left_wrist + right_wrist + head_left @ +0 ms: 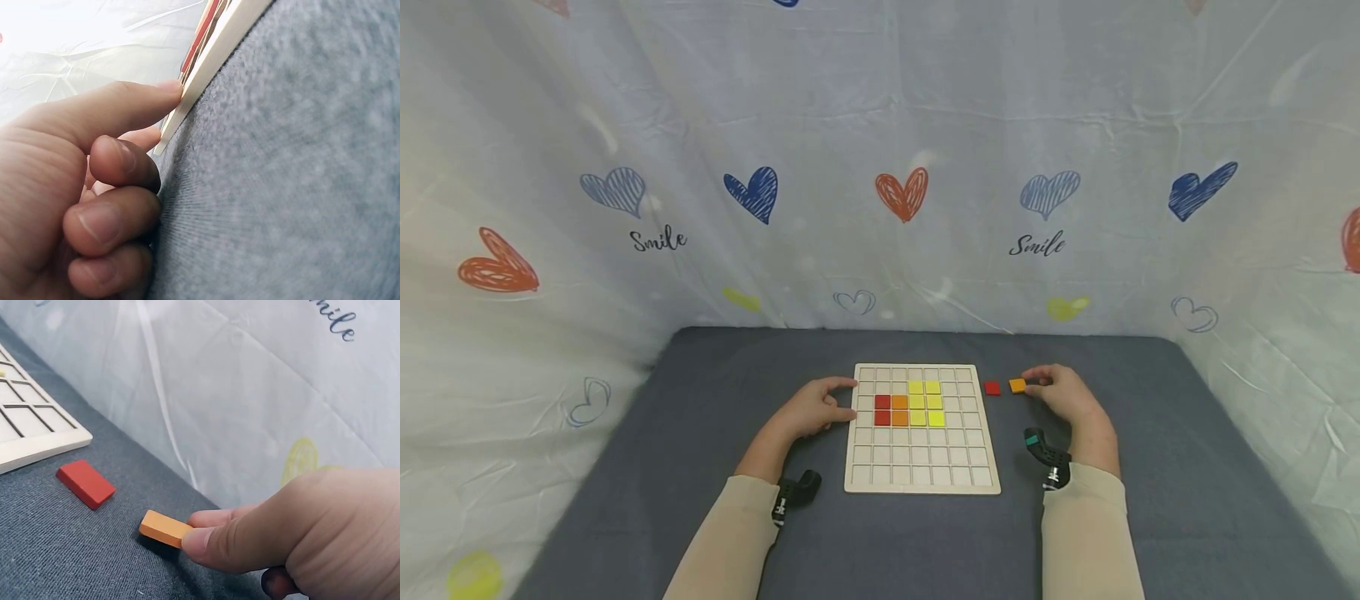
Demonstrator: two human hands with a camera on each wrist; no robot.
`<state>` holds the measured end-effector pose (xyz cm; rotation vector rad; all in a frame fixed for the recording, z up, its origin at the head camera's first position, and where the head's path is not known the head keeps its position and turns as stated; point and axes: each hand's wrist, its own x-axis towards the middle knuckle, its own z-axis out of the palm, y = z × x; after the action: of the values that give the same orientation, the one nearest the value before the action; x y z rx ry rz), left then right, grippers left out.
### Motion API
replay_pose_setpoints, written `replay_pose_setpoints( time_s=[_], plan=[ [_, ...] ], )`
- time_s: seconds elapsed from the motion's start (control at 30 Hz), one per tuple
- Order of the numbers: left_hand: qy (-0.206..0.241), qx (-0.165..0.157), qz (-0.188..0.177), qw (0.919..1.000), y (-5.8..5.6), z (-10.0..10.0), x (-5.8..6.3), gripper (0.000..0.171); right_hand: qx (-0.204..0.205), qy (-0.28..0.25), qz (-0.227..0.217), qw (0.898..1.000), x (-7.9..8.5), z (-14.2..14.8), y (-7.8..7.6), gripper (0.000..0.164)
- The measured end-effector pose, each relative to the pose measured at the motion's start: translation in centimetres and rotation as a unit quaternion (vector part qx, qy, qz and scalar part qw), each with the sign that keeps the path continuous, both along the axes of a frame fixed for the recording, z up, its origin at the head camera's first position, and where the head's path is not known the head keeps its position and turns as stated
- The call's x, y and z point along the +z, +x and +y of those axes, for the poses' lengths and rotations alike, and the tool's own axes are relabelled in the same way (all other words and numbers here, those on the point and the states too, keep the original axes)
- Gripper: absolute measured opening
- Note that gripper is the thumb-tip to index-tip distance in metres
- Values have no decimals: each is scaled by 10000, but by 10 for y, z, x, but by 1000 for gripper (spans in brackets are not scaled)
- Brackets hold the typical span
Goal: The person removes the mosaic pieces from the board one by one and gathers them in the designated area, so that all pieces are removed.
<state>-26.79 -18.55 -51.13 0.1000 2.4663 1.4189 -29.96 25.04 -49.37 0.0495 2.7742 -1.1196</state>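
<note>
A pale wooden grid board lies flat on the table. My left hand rests the tips of its thumb and index finger along the board's left edge, the other fingers bent, as the left wrist view shows up close. To the right of the board, my right hand pinches a light orange square tile between thumb and fingers, low over the cloth. Between that tile and the board's edge lies a loose red tile. Two red tiles, two orange tiles and several yellow tiles sit in board cells.
Dark grey-blue cloth covers the table. Behind and beside it hangs a pale curtain printed with hearts and "Smile". Each wrist wears a black camera mount, such as the one on the right wrist.
</note>
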Motion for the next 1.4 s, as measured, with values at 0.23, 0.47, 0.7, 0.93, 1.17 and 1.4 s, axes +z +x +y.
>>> replay_pose_setpoints(
  time_s=[0.23,0.47,0.7,0.93,1.17,1.4],
  plan=[
    [19,-45,37,10000,0,-1,-1,63,104,134,63,9998,-6,1,-2,31],
    [12,-32,80,10000,0,-1,-1,63,70,113,99,9999,-5,0,-2,32],
    [7,-19,51,10000,1,0,-1,63,65,-141,177,9997,4,0,0,36],
    [21,-3,43,10000,1,0,0,63,222,-416,758,9960,14,-4,0,34],
    [52,-44,54,10000,1,-1,-1,63,416,-704,1042,9912,30,-20,3,34],
    [16,-160,107,9998,1,-1,1,62,772,-950,1171,9855,42,-38,4,38]
  ],
)
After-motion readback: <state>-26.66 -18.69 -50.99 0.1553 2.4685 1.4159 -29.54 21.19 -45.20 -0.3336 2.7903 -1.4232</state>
